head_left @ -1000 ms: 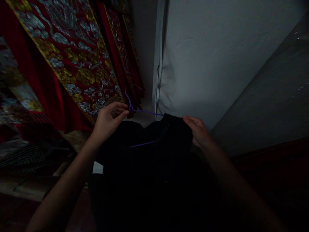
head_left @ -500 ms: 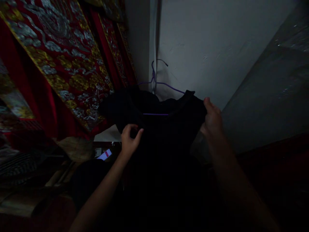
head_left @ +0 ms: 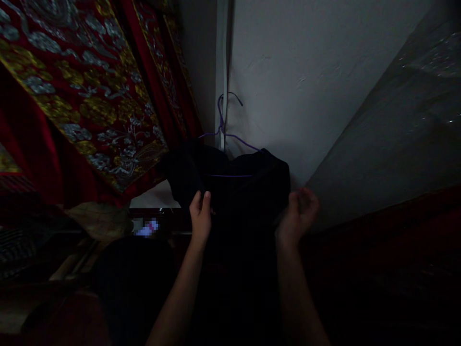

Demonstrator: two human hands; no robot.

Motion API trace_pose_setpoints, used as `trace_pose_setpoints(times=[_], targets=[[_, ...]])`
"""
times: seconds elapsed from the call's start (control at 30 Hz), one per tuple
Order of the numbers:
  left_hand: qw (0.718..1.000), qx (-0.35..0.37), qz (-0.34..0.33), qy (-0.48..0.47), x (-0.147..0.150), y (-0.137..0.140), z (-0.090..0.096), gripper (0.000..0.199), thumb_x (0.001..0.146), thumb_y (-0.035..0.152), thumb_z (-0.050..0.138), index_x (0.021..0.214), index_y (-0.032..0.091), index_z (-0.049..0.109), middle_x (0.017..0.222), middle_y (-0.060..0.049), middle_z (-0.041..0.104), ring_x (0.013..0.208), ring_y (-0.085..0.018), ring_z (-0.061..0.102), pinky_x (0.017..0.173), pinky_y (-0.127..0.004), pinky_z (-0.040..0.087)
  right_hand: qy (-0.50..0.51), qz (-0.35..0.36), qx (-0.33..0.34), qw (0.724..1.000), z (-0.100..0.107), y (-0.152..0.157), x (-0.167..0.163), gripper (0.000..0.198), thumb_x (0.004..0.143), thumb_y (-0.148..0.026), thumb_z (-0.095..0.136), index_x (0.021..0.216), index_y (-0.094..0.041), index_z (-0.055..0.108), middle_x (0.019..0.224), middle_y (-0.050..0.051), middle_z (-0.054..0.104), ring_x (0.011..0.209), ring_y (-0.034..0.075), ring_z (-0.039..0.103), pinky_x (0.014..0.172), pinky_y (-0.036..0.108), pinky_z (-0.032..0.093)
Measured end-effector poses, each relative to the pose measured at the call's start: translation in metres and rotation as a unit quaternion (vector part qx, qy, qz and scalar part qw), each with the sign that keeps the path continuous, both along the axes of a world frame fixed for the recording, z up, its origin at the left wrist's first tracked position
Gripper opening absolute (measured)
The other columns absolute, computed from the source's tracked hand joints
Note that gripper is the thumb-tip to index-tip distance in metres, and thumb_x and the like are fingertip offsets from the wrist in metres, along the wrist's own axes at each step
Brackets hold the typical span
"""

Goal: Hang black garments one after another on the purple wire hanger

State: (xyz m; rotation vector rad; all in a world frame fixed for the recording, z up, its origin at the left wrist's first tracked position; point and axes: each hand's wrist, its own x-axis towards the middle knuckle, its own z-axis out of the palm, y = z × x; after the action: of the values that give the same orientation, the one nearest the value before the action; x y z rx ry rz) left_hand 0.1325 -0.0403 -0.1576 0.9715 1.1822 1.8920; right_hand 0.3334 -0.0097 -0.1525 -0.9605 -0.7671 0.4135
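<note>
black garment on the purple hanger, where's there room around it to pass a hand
The bare pale wall seems the best gap: above the black garment, between the purple hanger and the slanting dark surface at picture right. Crowded: picture left, by the red embroidered cloth; the front, by the left hand; the right edge, by the right hand.

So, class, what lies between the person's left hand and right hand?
In the head view, a stretch of the dark garment lies between the left hand and right hand.
</note>
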Motion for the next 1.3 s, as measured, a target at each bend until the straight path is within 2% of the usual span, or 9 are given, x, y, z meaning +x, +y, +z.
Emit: trace_pose_setpoints(times=[0.07, 0.17, 0.23, 0.47, 0.63, 0.73, 0.97, 1.13, 1.3], targets=[[0.998, -0.014, -0.024, -0.063, 0.006, -0.014, -0.007, 0.04, 0.083, 0.056, 0.072, 0.08, 0.021, 0.053, 0.062, 0.008, 0.035, 0.048, -0.006, 0.035, 0.046, -0.019, 0.034, 0.012, 0.018, -0.053, 0.998, -0.025, -0.031, -0.025, 0.029, 0.087, -0.045, 0.067, 0.103, -0.022, 0.061, 0.104, 0.005, 0.065, 0.098, 0.019, 0.062, 0.086, 0.031, 0.049], [0.992, -0.017, -0.071, -0.104, 0.018, -0.033, -0.007, 0.045, 0.079, 0.059, 0.076, 0.076, 0.021, 0.051, 0.058, 0.009, 0.032, 0.045, -0.006, 0.032, 0.043, -0.018, 0.031, -0.05, 0.335, -0.161, 0.927, -0.037, -0.058, -0.064, 0.039, 0.093, -0.058, 0.055, 0.085, -0.02, 0.061, 0.077, 0.003, 0.062, 0.072, 0.018, 0.06, 0.069, 0.03, 0.05], [0.99, -0.023, -0.105, -0.089, 0.022, -0.044, -0.002, 0.043, 0.08, 0.057, 0.076, 0.076, 0.02, 0.054, 0.056, 0.008, 0.035, 0.045, -0.006, 0.033, 0.043, -0.019, 0.031, -0.085, 0.418, -0.172, 0.888, -0.03, -0.063, -0.079, 0.044, 0.093, -0.062, 0.053, 0.079, -0.021, 0.059, 0.074, 0.002, 0.061, 0.07, 0.018, 0.057, 0.068, 0.029, 0.049], [0.994, -0.024, -0.104, 0.035, 0.012, -0.062, 0.017, 0.033, 0.087, 0.048, 0.07, 0.072, 0.02, 0.06, 0.063, 0.002, 0.05, 0.058, -0.011, 0.046, 0.055, -0.023, 0.04, -0.103, 0.431, -0.163, 0.881, -0.005, -0.069, -0.073, 0.043, 0.091, -0.057, 0.058, 0.068, -0.021, 0.057, 0.059, -0.002, 0.052, 0.055, 0.013, 0.048, 0.053, 0.026, 0.04], [0.991, 0.036, -0.087, 0.095, 0.01, -0.055, -0.002, 0.025, 0.093, 0.042, 0.051, 0.094, 0.023, 0.068, 0.096, -0.005, 0.064, 0.096, -0.023, 0.06, 0.089, -0.034, 0.049, -0.068, 0.428, -0.176, 0.884, -0.001, -0.07, -0.065, 0.036, 0.088, -0.048, 0.057, 0.065, -0.02, 0.059, 0.055, -0.002, 0.052, 0.05, 0.012, 0.047, 0.048, 0.024, 0.036], [0.981, 0.03, -0.112, 0.158, 0.015, -0.049, -0.021, 0.029, 0.083, 0.025, 0.058, 0.111, 0.025, 0.065, 0.112, -0.006, 0.066, 0.111, -0.026, 0.06, 0.1, -0.037, 0.045, -0.079, 0.425, -0.186, 0.882, 0.0, -0.067, -0.065, 0.032, 0.086, -0.044, 0.056, 0.064, -0.019, 0.06, 0.052, -0.003, 0.05, 0.047, 0.011, 0.044, 0.047, 0.024, 0.034], [0.97, 0.01, -0.056, 0.234, 0.02, -0.045, -0.033, 0.005, 0.089, 0.024, 0.058, 0.091, 0.024, 0.062, 0.086, -0.003, 0.064, 0.084, -0.021, 0.06, 0.081, -0.032, 0.047, -0.072, 0.458, -0.198, 0.864, 0.005, -0.062, -0.075, 0.032, 0.083, -0.04, 0.058, 0.06, -0.018, 0.061, 0.043, -0.005, 0.045, 0.041, 0.009, 0.039, 0.046, 0.024, 0.031], [0.958, 0.017, -0.02, 0.286, 0.018, -0.038, -0.04, 0.005, 0.092, 0.023, 0.058, 0.087, 0.023, 0.06, 0.087, -0.004, 0.063, 0.085, -0.022, 0.061, 0.08, -0.032, 0.046, 0.026, 0.429, -0.16, 0.888, 0.055, -0.018, -0.086, 0.026, 0.075, -0.034, 0.06, 0.056, -0.017, 0.061, 0.038, -0.007, 0.038, 0.035, 0.006, 0.029, 0.039, 0.022, 0.02], [0.942, 0.011, -0.048, 0.332, 0.013, -0.025, -0.062, 0.006, 0.092, 0.021, 0.059, 0.086, 0.021, 0.061, 0.084, -0.005, 0.063, 0.081, -0.021, 0.062, 0.075, -0.032, 0.046, 0.006, 0.425, -0.093, 0.9, 0.119, 0.03, -0.096, 0.024, 0.08, -0.025, 0.055, 0.059, -0.015, 0.061, 0.04, -0.007, 0.042, 0.034, 0.003, 0.03, 0.037, 0.019, 0.018]])
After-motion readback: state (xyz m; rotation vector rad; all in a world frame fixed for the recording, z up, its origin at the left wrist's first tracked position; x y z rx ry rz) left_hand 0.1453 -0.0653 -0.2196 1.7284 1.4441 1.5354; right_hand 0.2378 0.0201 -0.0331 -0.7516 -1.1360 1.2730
